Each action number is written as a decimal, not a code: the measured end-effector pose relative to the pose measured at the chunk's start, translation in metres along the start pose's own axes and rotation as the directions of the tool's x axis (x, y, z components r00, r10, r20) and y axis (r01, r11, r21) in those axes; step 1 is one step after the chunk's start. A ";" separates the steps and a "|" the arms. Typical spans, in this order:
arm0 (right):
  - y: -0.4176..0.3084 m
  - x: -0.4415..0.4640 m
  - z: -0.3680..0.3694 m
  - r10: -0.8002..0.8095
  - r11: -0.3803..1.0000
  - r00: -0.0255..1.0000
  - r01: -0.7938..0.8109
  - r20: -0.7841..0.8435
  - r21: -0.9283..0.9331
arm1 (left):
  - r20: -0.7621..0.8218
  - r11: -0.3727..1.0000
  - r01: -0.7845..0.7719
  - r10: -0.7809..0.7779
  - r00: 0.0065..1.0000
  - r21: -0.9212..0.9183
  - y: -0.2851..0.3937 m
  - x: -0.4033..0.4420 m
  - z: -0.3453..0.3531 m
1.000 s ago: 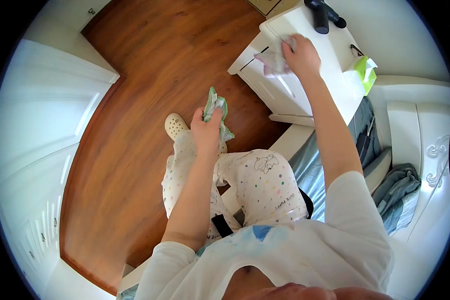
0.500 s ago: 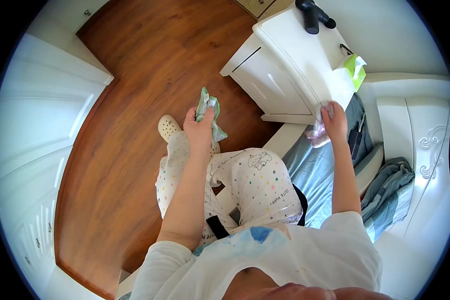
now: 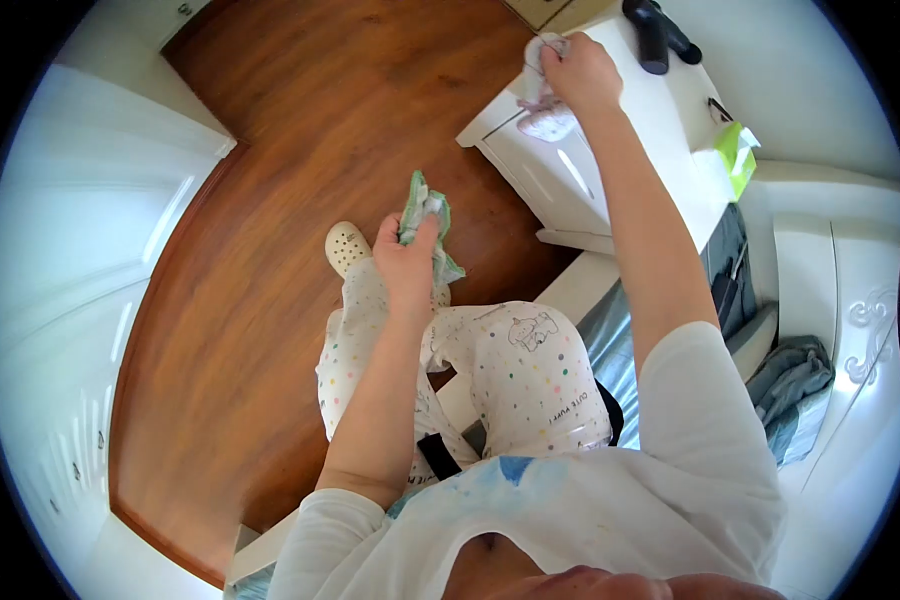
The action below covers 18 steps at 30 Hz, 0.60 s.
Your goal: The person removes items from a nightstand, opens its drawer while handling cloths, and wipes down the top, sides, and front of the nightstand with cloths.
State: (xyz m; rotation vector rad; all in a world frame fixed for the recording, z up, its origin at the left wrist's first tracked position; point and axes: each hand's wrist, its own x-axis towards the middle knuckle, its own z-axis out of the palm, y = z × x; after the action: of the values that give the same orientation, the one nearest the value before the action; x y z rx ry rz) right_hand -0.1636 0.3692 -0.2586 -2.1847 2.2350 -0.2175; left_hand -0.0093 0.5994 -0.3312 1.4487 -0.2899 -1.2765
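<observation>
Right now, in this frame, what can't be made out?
All in the head view:
- Black device: far end cut off by the top edge.
- Left hand: most fingers hidden behind the green-edged cloth.
- Pinkish-white cloth: partly covered by the right hand; contact with the cabinet unclear.
- Small dark object: too small to identify.

One cream clog (image 3: 442,296) seems mostly hidden.
</observation>
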 end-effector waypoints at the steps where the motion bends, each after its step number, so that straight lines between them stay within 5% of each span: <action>1: 0.000 -0.002 -0.001 0.010 1.000 1.000 -0.010 0.002 -0.021 | -0.010 1.000 -0.016 0.016 1.000 -0.026 -0.002 0.001 0.000; 18: 0.220 -0.223 -0.043 0.131 0.991 0.979 -0.129 -0.158 0.021 | 0.020 0.999 -0.005 0.005 1.000 0.032 -0.007 -0.005 0.012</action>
State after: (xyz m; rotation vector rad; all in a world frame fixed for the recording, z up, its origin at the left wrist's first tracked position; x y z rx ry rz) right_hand -0.3812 0.5990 -0.2592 -2.0740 2.4415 -0.4147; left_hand -0.0243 0.5990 -0.3313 1.4624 -0.3284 -1.2882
